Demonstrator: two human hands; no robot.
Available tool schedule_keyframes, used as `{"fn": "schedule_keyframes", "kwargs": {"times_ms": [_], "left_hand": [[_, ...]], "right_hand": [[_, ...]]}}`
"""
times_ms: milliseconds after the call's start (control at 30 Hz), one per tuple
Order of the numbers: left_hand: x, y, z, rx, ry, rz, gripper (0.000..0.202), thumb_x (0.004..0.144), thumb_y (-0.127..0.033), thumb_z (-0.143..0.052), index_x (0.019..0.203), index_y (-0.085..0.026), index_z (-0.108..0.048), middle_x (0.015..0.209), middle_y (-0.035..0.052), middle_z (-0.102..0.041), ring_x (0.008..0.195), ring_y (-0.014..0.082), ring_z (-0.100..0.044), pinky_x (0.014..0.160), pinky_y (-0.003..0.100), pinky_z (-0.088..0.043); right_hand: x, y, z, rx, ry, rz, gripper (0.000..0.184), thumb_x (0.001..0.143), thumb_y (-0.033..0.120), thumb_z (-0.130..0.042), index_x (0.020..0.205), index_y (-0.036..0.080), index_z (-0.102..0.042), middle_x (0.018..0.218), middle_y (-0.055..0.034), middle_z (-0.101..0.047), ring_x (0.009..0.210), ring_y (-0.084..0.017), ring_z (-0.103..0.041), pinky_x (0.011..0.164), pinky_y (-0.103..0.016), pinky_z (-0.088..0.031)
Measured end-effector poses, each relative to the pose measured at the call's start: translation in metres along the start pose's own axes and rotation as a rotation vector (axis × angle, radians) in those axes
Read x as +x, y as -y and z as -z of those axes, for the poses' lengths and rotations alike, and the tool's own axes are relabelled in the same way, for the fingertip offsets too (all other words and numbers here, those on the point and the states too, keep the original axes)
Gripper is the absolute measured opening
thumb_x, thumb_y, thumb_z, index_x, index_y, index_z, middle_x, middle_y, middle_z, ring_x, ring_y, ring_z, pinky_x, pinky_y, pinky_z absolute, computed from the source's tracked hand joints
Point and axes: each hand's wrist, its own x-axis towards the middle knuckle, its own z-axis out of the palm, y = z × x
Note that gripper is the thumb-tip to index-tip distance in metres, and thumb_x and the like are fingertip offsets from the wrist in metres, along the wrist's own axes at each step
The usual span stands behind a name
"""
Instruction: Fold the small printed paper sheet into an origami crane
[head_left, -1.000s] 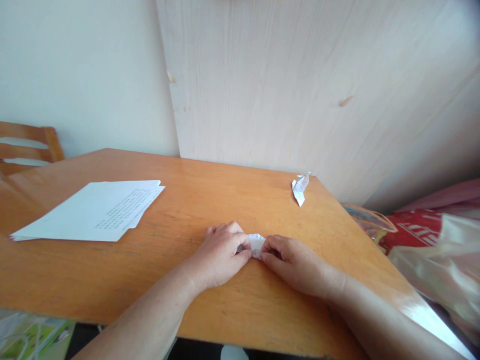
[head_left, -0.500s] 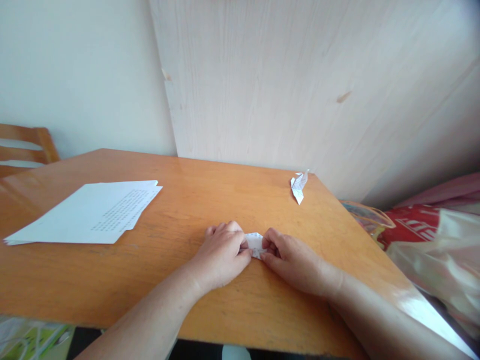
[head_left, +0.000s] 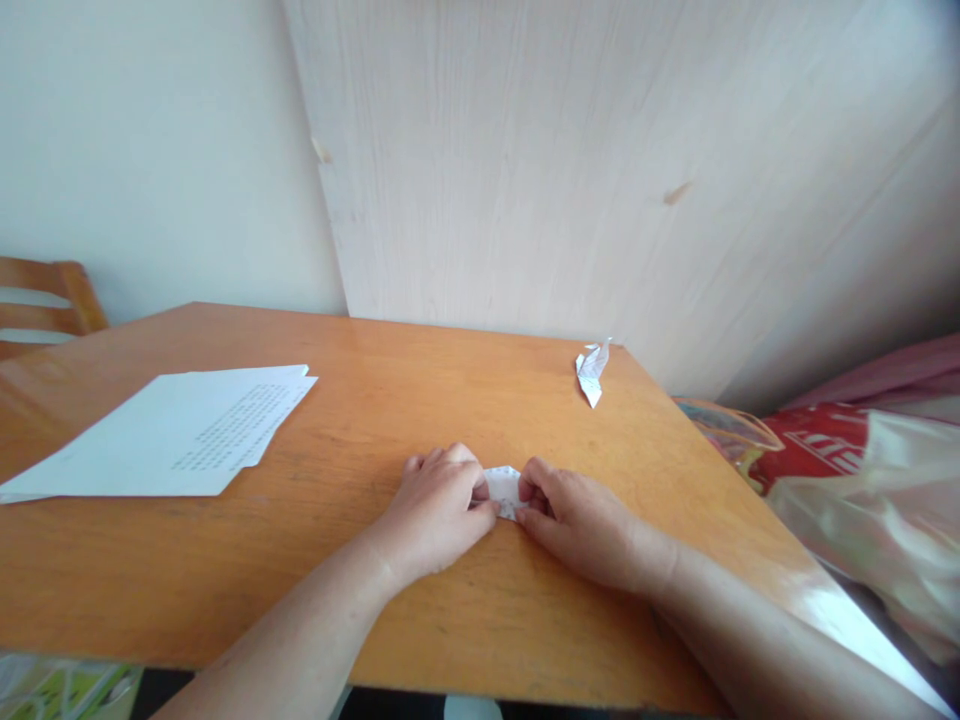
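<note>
A small folded piece of printed white paper (head_left: pixel 504 490) lies on the wooden table, in front of me and between my hands. My left hand (head_left: pixel 446 505) pinches its left end with thumb and fingers. At the opposite end, my right hand (head_left: pixel 574 515) grips the paper in the same way. Fingers cover both ends, so only the middle part with a slanted upper edge shows. Beyond my right hand, near the far right corner, a folded paper figure (head_left: pixel 591 376) rests on the tabletop.
On the left of the table (head_left: pixel 360 420) lies a stack of printed sheets (head_left: pixel 142 430). A wooden chair (head_left: pixel 71 300) stands at the far left. Past the right edge are a red bag (head_left: pixel 814 443) and a whitish plastic bag (head_left: pixel 892 510). A pale wooden panel (head_left: pixel 487 170) rises behind the table.
The view has shifted slightly, so everything sits a little further left. Both hands keep their hold on the folded paper, with hardly any movement.
</note>
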Motion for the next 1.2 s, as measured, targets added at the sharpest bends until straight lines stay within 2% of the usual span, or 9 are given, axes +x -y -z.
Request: {"fn": "schedule_keyframes", "kwargs": {"times_ms": [267, 433, 533, 667, 833, 1000, 1067, 1200], "left_hand": [[0.001, -0.001, 0.001, -0.015, 0.007, 0.025, 0.007, 0.084, -0.027, -0.056, 0.083, -0.024, -0.061, 0.099, 0.0022, -0.063, 0.098, 0.0247, -0.058, 0.082, 0.039, -0.037], [0.002, -0.002, 0.001, -0.022, 0.010, 0.039, 0.011, 0.085, -0.033, -0.057, 0.082, -0.024, -0.063, 0.098, 0.0026, -0.064, 0.099, 0.0252, -0.058, 0.084, 0.040, -0.038], [0.002, -0.001, 0.000, -0.028, 0.005, 0.030, 0.012, 0.085, -0.033, -0.057, 0.083, -0.024, -0.064, 0.098, 0.0030, -0.065, 0.098, 0.0250, -0.059, 0.084, 0.040, -0.038], [0.001, 0.001, -0.002, -0.031, -0.014, 0.012, 0.009, 0.083, -0.029, -0.057, 0.083, -0.025, -0.065, 0.101, 0.0026, -0.065, 0.099, 0.0246, -0.058, 0.084, 0.040, -0.038], [0.002, 0.001, -0.001, -0.020, -0.010, 0.022, 0.009, 0.082, -0.029, -0.057, 0.083, -0.025, -0.064, 0.099, 0.0027, -0.064, 0.099, 0.0255, -0.059, 0.083, 0.040, -0.037], [0.003, 0.001, -0.001, -0.012, -0.003, 0.021, 0.009, 0.081, -0.029, -0.058, 0.082, -0.024, -0.065, 0.098, 0.0030, -0.065, 0.098, 0.0256, -0.059, 0.082, 0.039, -0.037], [0.003, 0.000, -0.001, -0.013, 0.001, 0.024, 0.009, 0.081, -0.029, -0.058, 0.082, -0.024, -0.065, 0.098, 0.0032, -0.065, 0.097, 0.0252, -0.059, 0.082, 0.039, -0.037], [0.003, 0.000, 0.000, -0.025, 0.001, 0.027, 0.011, 0.083, -0.031, -0.057, 0.081, -0.025, -0.066, 0.098, 0.0032, -0.065, 0.097, 0.0246, -0.059, 0.083, 0.039, -0.037]], "right_hand": [[0.000, -0.002, 0.000, 0.027, -0.006, 0.045, 0.007, 0.087, 0.018, -0.055, 0.093, 0.020, -0.058, 0.080, -0.0007, -0.066, 0.066, -0.013, -0.055, 0.059, -0.024, -0.034], [-0.003, -0.003, 0.000, 0.051, 0.009, 0.186, 0.023, 0.091, 0.015, -0.050, 0.109, 0.023, -0.063, 0.095, -0.0018, -0.070, 0.080, -0.015, -0.063, 0.072, -0.025, -0.042], [-0.008, -0.002, -0.002, -0.022, -0.006, 0.228, 0.023, 0.096, 0.019, -0.047, 0.108, 0.025, -0.067, 0.098, -0.0026, -0.069, 0.082, -0.015, -0.063, 0.073, -0.026, -0.043], [-0.012, -0.001, -0.006, -0.094, -0.047, 0.202, 0.019, 0.098, 0.023, -0.048, 0.100, 0.022, -0.067, 0.093, -0.0034, -0.067, 0.077, -0.015, -0.063, 0.070, -0.026, -0.042], [-0.007, -0.003, -0.003, 0.002, -0.046, 0.092, 0.015, 0.095, 0.021, -0.049, 0.107, 0.019, -0.059, 0.086, -0.0036, -0.069, 0.074, -0.017, -0.064, 0.065, -0.027, -0.040], [-0.003, -0.004, -0.003, 0.024, -0.049, 0.044, 0.010, 0.095, 0.021, -0.048, 0.096, 0.020, -0.058, 0.082, -0.0025, -0.068, 0.071, -0.016, -0.062, 0.063, -0.026, -0.039], [-0.004, -0.004, -0.003, 0.023, -0.056, 0.055, 0.011, 0.095, 0.021, -0.048, 0.097, 0.020, -0.058, 0.082, -0.0021, -0.068, 0.071, -0.015, -0.062, 0.063, -0.026, -0.039], [-0.009, 0.001, 0.002, -0.073, -0.028, 0.208, 0.016, 0.099, 0.023, -0.046, 0.102, 0.021, -0.061, 0.091, -0.0026, -0.068, 0.075, -0.014, -0.062, 0.067, -0.026, -0.039]]}}
